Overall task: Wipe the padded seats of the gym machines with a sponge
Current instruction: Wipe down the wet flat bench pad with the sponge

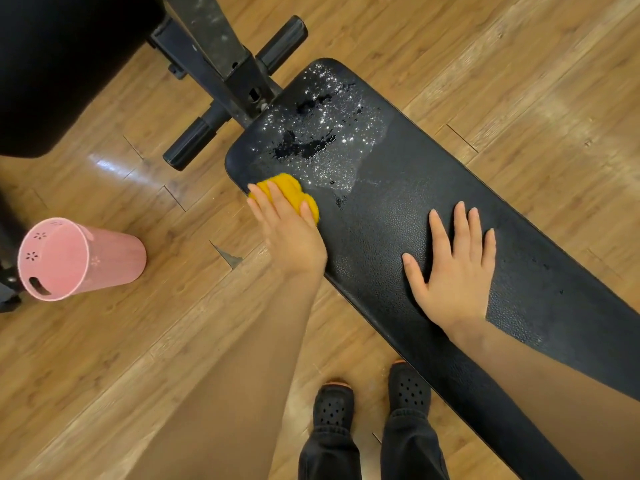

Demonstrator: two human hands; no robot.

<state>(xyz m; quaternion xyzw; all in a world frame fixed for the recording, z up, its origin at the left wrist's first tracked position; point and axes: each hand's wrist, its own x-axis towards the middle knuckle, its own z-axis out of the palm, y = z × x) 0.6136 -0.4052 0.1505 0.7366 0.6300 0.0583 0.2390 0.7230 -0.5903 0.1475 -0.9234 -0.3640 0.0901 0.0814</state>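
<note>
A long black padded bench seat [388,202] runs from the upper middle to the lower right. Its far end is wet, with foam specks and dark puddles [311,133]. My left hand [287,230] presses a yellow sponge [289,190] onto the seat's near-left edge, just below the wet patch. My right hand [453,268] lies flat with fingers spread on the dry middle of the seat and holds nothing.
A pink plastic bucket [72,259] stands on the wooden floor at the left. The bench's black metal frame [221,64] with roller pads [282,41] extends beyond the seat's far end. Another black pad [62,64] fills the upper left. My feet [367,400] stand beside the bench.
</note>
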